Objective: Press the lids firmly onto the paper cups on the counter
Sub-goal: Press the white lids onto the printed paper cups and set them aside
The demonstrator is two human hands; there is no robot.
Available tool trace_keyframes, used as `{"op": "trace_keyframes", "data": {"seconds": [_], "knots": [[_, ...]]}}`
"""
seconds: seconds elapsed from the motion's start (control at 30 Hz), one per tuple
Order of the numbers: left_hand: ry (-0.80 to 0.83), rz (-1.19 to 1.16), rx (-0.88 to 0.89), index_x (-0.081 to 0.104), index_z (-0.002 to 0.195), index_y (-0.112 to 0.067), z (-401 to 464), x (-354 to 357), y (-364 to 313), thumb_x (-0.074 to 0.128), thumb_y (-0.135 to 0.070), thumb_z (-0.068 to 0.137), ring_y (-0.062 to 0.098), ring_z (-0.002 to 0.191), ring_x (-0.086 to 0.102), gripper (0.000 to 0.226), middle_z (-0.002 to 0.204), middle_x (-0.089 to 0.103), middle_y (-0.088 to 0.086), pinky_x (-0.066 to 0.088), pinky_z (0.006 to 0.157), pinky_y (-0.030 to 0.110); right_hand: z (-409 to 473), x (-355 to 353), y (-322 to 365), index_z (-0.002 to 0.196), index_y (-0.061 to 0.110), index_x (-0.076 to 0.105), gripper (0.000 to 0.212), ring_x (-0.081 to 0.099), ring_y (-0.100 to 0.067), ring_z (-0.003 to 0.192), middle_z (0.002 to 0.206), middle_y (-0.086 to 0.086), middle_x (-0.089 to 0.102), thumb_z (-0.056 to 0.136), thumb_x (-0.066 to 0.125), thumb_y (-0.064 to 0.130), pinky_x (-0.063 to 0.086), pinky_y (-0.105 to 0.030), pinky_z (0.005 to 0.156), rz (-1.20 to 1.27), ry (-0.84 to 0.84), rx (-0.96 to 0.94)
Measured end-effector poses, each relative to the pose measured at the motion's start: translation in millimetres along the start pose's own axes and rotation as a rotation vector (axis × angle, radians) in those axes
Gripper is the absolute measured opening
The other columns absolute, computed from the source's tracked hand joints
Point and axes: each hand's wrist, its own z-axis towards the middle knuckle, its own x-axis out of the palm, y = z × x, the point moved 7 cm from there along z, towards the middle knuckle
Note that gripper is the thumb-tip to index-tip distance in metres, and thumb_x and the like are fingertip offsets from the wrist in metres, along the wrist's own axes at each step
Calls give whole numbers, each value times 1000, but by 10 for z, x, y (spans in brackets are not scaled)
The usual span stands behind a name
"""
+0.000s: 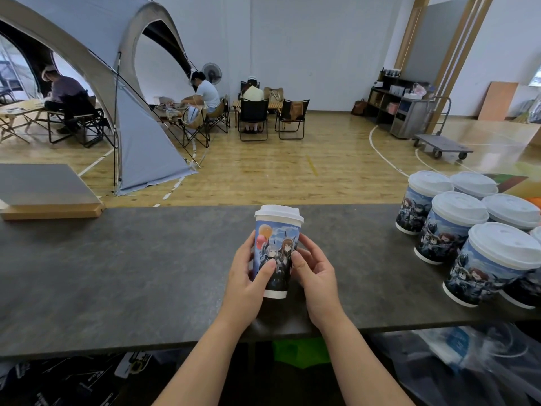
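On the bench (pixel 146 259), the cluster of lidded cups (pixel 456 227) at my right looks finished. The cup (pixel 276 256) in the middle stands between my left hand (pixel 248 276) and right hand (pixel 316 276), fingers wrapped round its sides. Its lid (pixel 279 213) sits on; I judge only a last firm press remains.

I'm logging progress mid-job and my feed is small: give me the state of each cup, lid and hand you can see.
Held cup: upright, gripped by both hands.
Its lid: on the cup, appears level.
Left hand: curled round the cup's left side.
Right hand: curled round the cup's right side.
Cluster of cups: upright on the counter, all lidded.
Nearest cluster cup: lid on.
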Motion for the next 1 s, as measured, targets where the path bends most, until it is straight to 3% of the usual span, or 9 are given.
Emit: {"op": "trace_keyframes", "data": {"seconds": [0.07, 0.2, 0.37, 0.5, 0.67, 0.73, 0.83, 1.0], "knots": [[-11, 35, 5, 41, 143, -34, 8, -1, 2, 62, -38, 85, 3, 125, 54, 62, 133, 50, -21, 52, 91, 20, 7, -3, -1, 132, 20, 58, 48, 65, -30, 117, 123, -11, 70, 85, 65, 18, 56, -43, 95, 35, -2, 8], [-18, 17, -44, 31, 152, -34, 25, -5, 43, 62, -40, 85, 3, 122, 59, 75, 133, 56, -18, 51, 97, 26, 7, -20, -12, 133, 19, 59, 49, 65, -30, 118, 123, -12, 70, 85, 66, 18, 51, -52, 100, 52, -16, 13], [-73, -60, -80, 42, 142, -31, 26, -21, 33, 51, -15, 103, -3, 110, 65, 43, 116, 69, -20, 53, 84, 17, 12, -54, -28, 124, 10, 65, 43, 65, -36, 116, 120, -16, 71, 82, 66, 18, 46, -61, 103, 79, -73, 27], [-73, -53, -90, 43, 144, -27, 20, -27, 31, 46, -15, 105, -3, 114, 62, 42, 128, 62, -15, 53, 92, 22, 17, -61, -52, 122, 10, 67, 41, 65, -38, 116, 119, -17, 71, 81, 67, 18, 45, -62, 103, 77, -72, 32], [-77, -54, -75, 44, 143, -28, 27, -30, 32, 46, -15, 105, -2, 116, 61, 41, 129, 62, -14, 51, 95, 21, 15, -50, -43, 124, 10, 66, 43, 65, -36, 115, 119, -16, 71, 81, 66, 18, 46, -61, 103, 70, -54, 38], [-84, -51, -70, 45, 142, -30, 24, -31, 32, 49, -24, 103, -2, 116, 61, 40, 128, 63, -15, 51, 95, 21, 9, -50, -31, 124, 10, 66, 43, 66, -34, 116, 119, -14, 71, 81, 66, 18, 47, -60, 103, 70, -46, 40], [-97, -47, -86, 47, 140, -34, 29, -35, 43, 48, -38, 92, 3, 119, 61, 48, 128, 65, -14, 50, 102, 32, 4, -41, -16, 124, 12, 65, 43, 66, -31, 116, 119, -13, 72, 81, 67, 19, 48, -56, 103, 71, -31, 41], [-136, -24, -90, 46, 145, -22, 36, -57, 51, 39, -39, 97, 15, 127, 58, 51, 137, 61, -1, 44, 110, 49, 18, -15, -19, 125, 14, 64, 35, 69, -24, 111, 115, -10, 73, 91, 64, 5, 56, -43, 96, 18, -3, 32]]}}
